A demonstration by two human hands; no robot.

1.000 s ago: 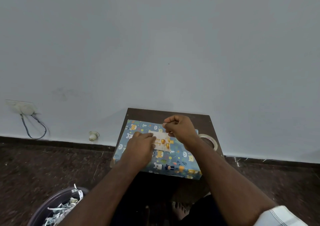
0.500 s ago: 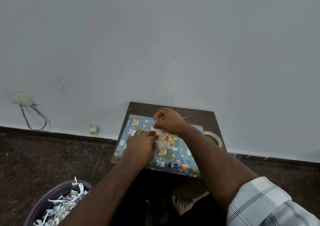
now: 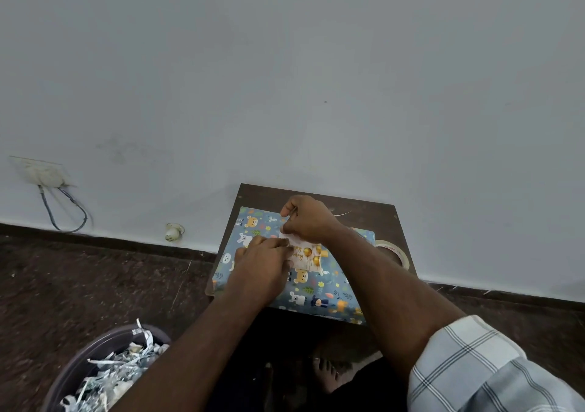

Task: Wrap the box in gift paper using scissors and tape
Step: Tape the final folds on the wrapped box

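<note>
The box [image 3: 319,291], wrapped in blue gift paper with bears and rabbits, lies flat on a small dark wooden table [image 3: 376,218]. A white greeting tag [image 3: 308,255] with gold balloons rests on its top. My left hand [image 3: 262,269] presses flat on the tag's left part. At the tag's far edge my right hand [image 3: 307,220] has its fingertips pinched; whether they hold tape is too small to tell. A roll of tape [image 3: 394,250] lies on the table right of the box, partly behind my right forearm. No scissors are visible.
A dark round bin [image 3: 104,373] full of paper shreds stands on the floor at lower left. The pale wall rises right behind the table, with a socket and cable [image 3: 47,177] at far left. A bare foot [image 3: 329,373] shows under the table.
My right hand has moved from the tag's right side to its far edge, toward the wall. My left hand stays pressed on the tag. The view has shifted slightly.
</note>
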